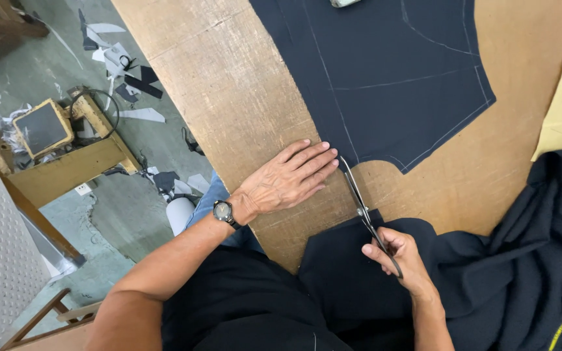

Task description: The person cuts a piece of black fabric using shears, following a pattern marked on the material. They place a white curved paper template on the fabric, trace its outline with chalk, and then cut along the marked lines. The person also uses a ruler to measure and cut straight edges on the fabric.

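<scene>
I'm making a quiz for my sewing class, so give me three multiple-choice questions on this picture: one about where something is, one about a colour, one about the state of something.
1. Where does the left hand rest?
A. flat on the wooden table, beside the fabric's edge
B. on the scissor handles
C. on the floor

2. What colour is the chalk-marked fabric?
A. red
B. dark navy
C. white

3. What state are the scissors in?
A. lying alone on the table
C. hanging on a wall
B. gripped by the right hand, blades pointing at the fabric

Answers:
1 A: the palm lies spread on the wooden table with the fingertips at the cloth's edge.
2 B: the cloth is dark blue with pale chalk lines.
3 B: the right hand's fingers wrap the handles and the tips reach the cloth's cut edge.
</scene>
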